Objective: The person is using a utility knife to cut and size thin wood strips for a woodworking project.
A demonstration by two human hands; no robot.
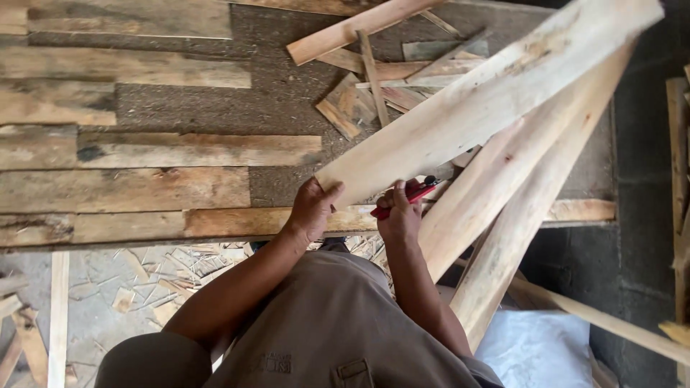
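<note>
Plank (474, 100) end gripped under left hand (313, 208) fingers; red pencil (406, 195), seemingly, clasped in right hand (397, 215) just beside.

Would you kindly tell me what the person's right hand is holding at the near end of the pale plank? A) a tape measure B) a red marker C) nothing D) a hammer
B: the right hand grips a red marker at the end of the plank, while the left hand steadies that end.
</note>
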